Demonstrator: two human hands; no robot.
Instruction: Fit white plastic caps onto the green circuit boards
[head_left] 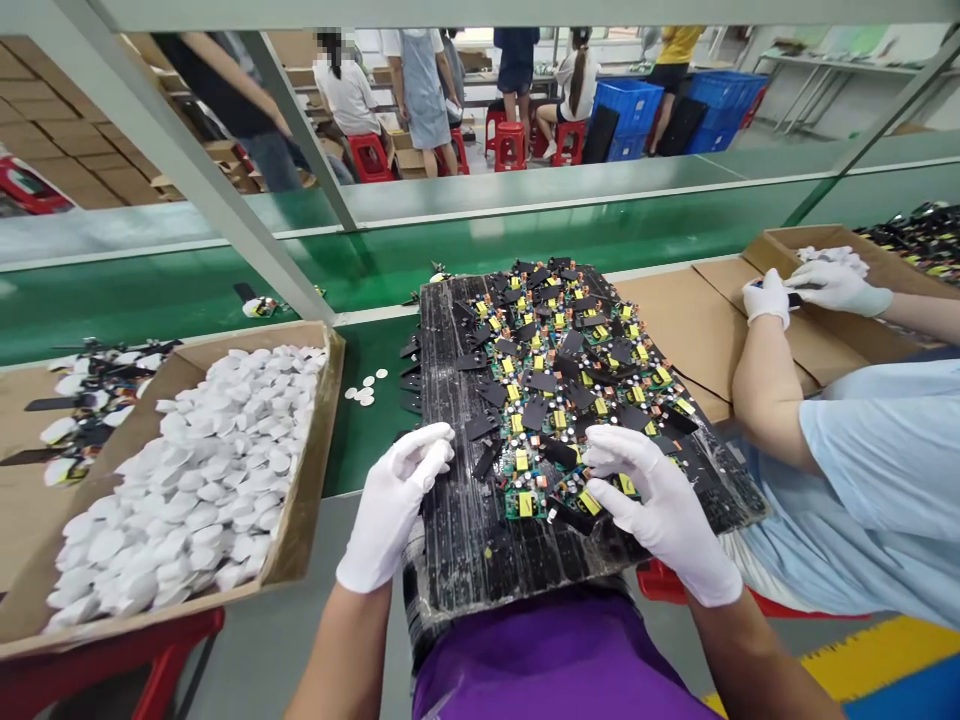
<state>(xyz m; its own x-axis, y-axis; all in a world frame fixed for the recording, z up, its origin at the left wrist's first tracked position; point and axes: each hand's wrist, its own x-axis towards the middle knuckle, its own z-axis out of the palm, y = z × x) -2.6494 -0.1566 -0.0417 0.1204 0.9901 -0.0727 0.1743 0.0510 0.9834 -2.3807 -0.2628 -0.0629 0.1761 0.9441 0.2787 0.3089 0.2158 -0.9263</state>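
Note:
A black board (pixel 457 540) lies across the lap, bearing rows of small green circuit boards (pixel 525 503) with yellow transformers and black plates. My left hand (pixel 396 500), in a white glove, is at the board's left edge. Its fingers are curled with the thumb close to them, and nothing shows in them. Over the near right part of the rows is my right hand (pixel 660 510), also gloved. Thumb and fingers are apart there, with circuit boards visible in the gap. Whether its fingertips touch a circuit board, I cannot tell.
At left, a cardboard box (pixel 319 480) holds many white discs (pixel 202 500); several loose discs (pixel 366 390) lie beside it. A green conveyor (pixel 525 225) runs behind a metal frame (pixel 187 170). On the right, a co-worker's gloved hands (pixel 832 288) work near another box (pixel 772 245).

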